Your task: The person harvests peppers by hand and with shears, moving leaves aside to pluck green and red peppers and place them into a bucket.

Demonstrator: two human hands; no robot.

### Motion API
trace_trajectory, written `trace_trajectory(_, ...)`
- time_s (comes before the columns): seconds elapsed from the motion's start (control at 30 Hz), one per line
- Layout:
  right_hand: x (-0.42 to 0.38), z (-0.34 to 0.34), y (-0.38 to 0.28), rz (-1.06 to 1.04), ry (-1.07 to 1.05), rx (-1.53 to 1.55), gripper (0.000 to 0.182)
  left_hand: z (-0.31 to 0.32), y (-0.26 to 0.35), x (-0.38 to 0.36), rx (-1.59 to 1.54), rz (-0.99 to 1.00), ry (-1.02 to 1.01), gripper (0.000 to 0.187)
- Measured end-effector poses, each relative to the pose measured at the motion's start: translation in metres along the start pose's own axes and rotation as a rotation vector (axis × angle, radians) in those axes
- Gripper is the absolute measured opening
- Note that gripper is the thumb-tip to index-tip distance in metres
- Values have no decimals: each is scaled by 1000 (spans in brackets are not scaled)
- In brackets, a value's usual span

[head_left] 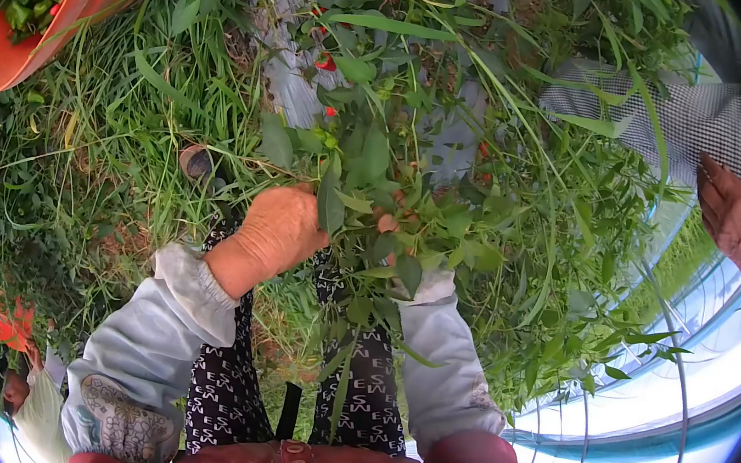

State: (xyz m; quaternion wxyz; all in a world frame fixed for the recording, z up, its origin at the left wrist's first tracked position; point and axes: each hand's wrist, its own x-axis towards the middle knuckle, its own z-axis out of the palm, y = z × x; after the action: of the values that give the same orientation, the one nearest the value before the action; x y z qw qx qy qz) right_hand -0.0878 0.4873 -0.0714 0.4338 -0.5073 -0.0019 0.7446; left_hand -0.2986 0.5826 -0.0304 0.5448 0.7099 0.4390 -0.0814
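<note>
My left hand (283, 228) reaches into a leafy pepper plant (370, 157), its back toward me. Its fingers curl inward behind the leaves, and what they grip is hidden. My right hand (387, 222) is deep in the same foliage; only small bits of its fingers show between the leaves, so its grip cannot be made out. Both hands are close together at the middle of the plant. Small red peppers (326, 61) hang among the leaves beyond my hands.
An orange tub (73, 19) holding green and red peppers (40, 1) stands at upper left. Tall grass (178, 69) surrounds the plants, with plastic sheeting (291, 83) beneath. Another person's hand (735, 219) is at the right. A second person (16, 387) is at lower left.
</note>
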Motion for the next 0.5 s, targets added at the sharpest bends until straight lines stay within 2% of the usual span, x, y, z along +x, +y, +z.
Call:
trace_trajectory(0.07,2,-14,17,-196,44,-7,53,8,19,-17,-75,40,5,20)
trace_trajectory(0.2,14,-45,25,212,-100,378,64,31,59,-36,-109,64,-10,21)
trace_trajectory(0.33,-6,-28,17,32,133,-19,58,38,73,-32,-211,35,-21,16)
trace_trajectory(0.37,-3,-54,28,13,141,-137,57,40,73,-32,-214,33,-20,16)
trace_trajectory(0.43,-1,-58,32,4,149,-250,57,45,71,-33,-233,41,-35,17)
trace_trajectory(0.5,6,-27,14,116,466,-480,19,46,71,-31,-230,2,-69,18)
